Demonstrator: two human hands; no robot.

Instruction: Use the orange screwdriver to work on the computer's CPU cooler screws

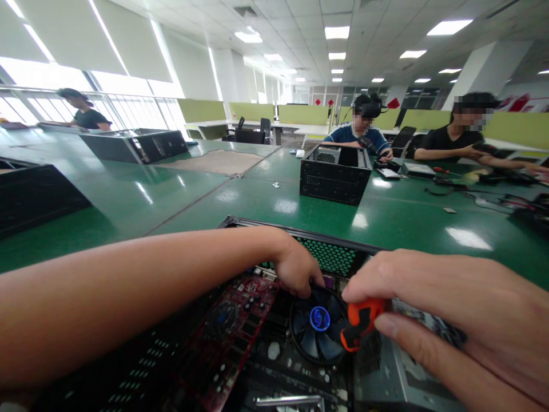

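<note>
An open computer case (300, 232) lies in front of me with its inside facing up. Within it sits a round black cooling fan (312, 343) with a blue hub label. My left hand (298, 266) reaches across the case, its fingers closed at the fan's upper rim; its fingertips are partly hidden. Between the thumb and fingers of my right hand (433, 309) is an orange and black screwdriver (364, 317), held over the fan's right side. Its tip cannot be made out. Left of the fan stands a red circuit board (244, 320), and under my right hand is a grey metal power supply (398, 372).
A silver metal bar (291, 400) crosses the case near the bottom. Other black cases stand on the green table (206, 197), one (334, 174) straight ahead. Cables (484, 197) lie at the right. Several people work around the table.
</note>
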